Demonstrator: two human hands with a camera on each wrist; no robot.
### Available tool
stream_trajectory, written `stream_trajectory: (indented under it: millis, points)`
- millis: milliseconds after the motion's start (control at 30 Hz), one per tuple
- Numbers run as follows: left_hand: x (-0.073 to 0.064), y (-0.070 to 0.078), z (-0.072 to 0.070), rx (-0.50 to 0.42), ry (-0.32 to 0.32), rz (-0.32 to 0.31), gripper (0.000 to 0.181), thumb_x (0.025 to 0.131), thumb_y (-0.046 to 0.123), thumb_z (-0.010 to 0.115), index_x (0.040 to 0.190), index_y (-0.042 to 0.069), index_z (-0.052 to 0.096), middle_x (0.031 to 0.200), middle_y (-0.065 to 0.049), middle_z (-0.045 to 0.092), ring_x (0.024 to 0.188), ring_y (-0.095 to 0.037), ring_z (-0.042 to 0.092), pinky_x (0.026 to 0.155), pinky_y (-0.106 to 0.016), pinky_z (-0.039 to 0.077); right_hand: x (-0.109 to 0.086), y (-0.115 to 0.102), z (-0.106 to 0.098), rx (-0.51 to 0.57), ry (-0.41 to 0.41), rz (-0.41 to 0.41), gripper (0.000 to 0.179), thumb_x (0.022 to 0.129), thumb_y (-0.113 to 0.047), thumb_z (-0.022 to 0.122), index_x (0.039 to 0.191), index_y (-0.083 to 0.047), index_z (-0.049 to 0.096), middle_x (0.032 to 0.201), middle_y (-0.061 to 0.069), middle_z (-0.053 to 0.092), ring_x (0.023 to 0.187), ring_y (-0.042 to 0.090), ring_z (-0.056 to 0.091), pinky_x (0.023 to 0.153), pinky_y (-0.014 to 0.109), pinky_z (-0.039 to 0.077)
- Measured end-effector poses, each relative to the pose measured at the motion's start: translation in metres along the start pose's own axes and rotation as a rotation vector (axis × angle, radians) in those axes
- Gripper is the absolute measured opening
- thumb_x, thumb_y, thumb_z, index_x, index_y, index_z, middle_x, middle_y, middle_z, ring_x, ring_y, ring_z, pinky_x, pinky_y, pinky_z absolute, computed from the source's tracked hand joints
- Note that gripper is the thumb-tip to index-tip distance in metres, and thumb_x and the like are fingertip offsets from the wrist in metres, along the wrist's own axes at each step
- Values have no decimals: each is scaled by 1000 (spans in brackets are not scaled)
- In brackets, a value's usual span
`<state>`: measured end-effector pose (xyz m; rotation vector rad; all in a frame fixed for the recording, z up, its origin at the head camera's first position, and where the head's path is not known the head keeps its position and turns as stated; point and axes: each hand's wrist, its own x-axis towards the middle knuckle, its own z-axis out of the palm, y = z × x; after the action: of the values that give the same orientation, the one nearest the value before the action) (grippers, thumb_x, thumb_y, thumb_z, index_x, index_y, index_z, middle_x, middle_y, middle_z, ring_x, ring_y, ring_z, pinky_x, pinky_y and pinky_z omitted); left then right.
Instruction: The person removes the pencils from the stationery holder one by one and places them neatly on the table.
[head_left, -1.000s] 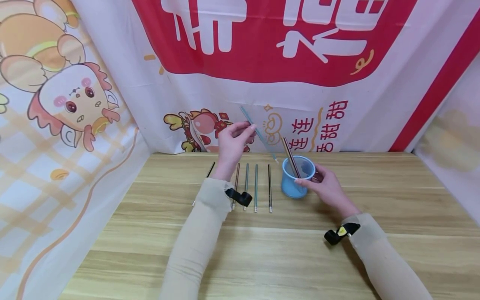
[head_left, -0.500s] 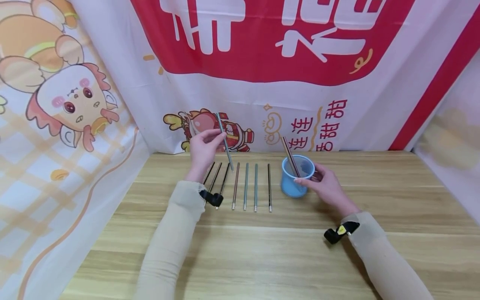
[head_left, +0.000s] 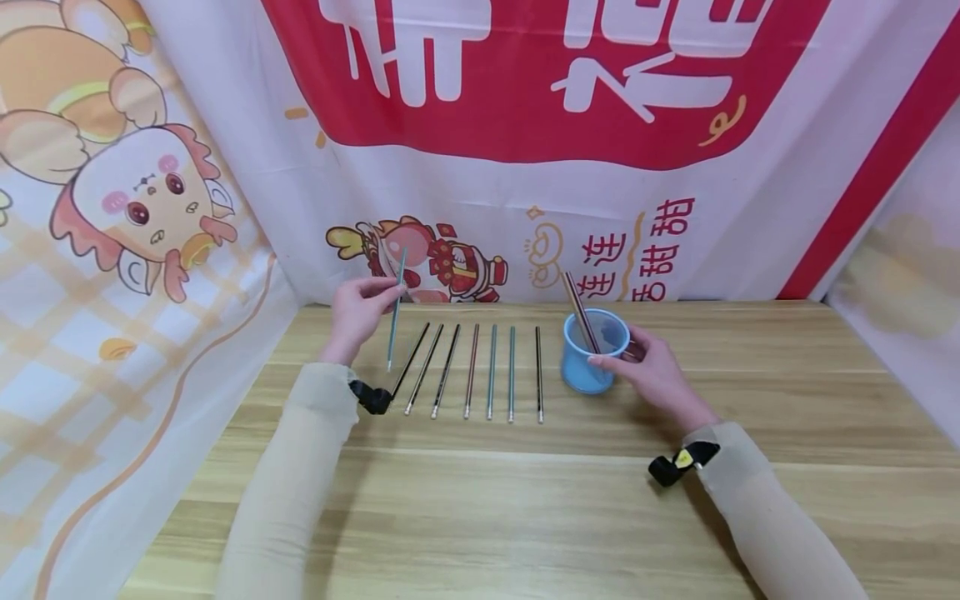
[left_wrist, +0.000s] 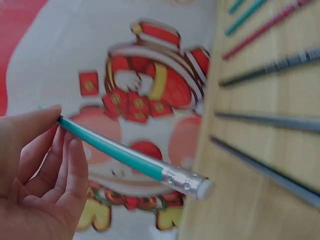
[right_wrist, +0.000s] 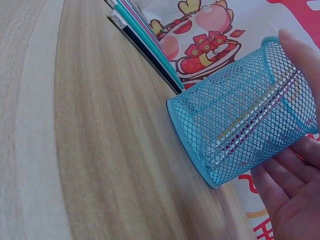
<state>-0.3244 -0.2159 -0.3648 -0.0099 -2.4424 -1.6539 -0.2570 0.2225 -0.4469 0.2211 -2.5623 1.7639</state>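
In the head view my left hand (head_left: 358,315) pinches a teal pencil (head_left: 394,325) by its upper part, left of the row of pencils, its eraser end pointing down. The left wrist view shows the metal band and white eraser of this teal pencil (left_wrist: 130,157) clear of the tabletop. My right hand (head_left: 660,379) holds a blue mesh pencil cup (head_left: 582,372), thumb and fingers around its side. Two pencils (head_left: 576,300), brownish, lean inside the cup against its left rim. Through the mesh of the cup (right_wrist: 200,112) their eraser ends rest near the bottom.
Several pencils lie spaced out on the wooden table (head_left: 480,517): a black pencil (head_left: 538,375) nearest the cup, teal pencils (head_left: 512,375), a reddish pencil (head_left: 472,371) and dark ones (head_left: 446,371) further left. A printed curtain (head_left: 465,192) hangs at the table's back edge.
My left hand has carried the teal pencil leftward and down, from near the cup to beyond the row's left end. The right hand and cup have stayed put.
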Motion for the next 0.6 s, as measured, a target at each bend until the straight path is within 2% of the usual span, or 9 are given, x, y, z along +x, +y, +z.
stream_trajectory:
  millis: [100, 300, 500, 600]
  points:
    - [2, -12, -9, 63, -28, -47, 32, 97, 22, 73, 122, 2, 72, 115, -16, 69, 91, -21, 68, 87, -36, 58, 0, 0, 0, -8, 3, -5, 83, 86, -40, 84, 149, -1, 46, 139, 21, 57, 126, 34, 56, 105, 43, 47]
    - [6, -43, -18, 158, -123, -144, 31, 98, 15, 71, 124, -1, 70, 116, -21, 70, 82, -14, 69, 79, -26, 59, 0, 1, 0, -11, 7, -12, 82, 86, -41, 83, 148, -2, 47, 139, 20, 58, 126, 33, 57, 104, 39, 48]
    - [5, -69, -16, 173, -197, -240, 29, 96, 10, 72, 122, -3, 70, 111, -22, 72, 76, -13, 66, 70, -24, 59, 0, 0, -1, 8, -6, -15, 82, 86, -39, 84, 148, -1, 47, 139, 21, 57, 127, 34, 56, 104, 37, 48]
    - [5, -76, -12, 201, -194, -234, 28, 94, 9, 74, 119, -3, 72, 107, -19, 73, 76, -14, 66, 68, -24, 58, -1, -1, -1, 7, -6, -10, 83, 86, -39, 84, 149, -1, 46, 139, 21, 57, 127, 34, 56, 104, 38, 48]
